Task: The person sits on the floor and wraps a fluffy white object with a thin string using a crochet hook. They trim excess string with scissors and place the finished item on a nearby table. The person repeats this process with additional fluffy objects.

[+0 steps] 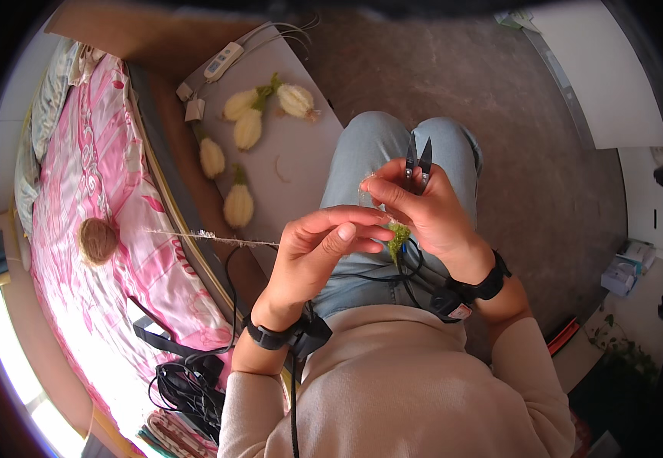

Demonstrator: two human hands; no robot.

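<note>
My right hand [432,209] has small scissors [417,163] tucked in its fingers, the dark blades parted and pointing away from me. Its thumb and index finger pinch a thin loop of brown yarn. Across from it, my left hand [326,237] reaches fingertips to the same spot, with the yarn strand [228,237] running through it. That strand stretches left towards a brown yarn ball [98,241] on the bed. Just below the meeting fingertips hangs a fuzzy green piece [398,240] over my lap; the fingers partly hide how it is held.
Several pale yellow, green-topped fuzzy pieces [238,205] lie on a grey tabletop [285,200] with a power strip [224,61]. At left is a bed with a pink patterned cover [79,166] and black cables [188,389]. A cable [366,277] crosses my lap.
</note>
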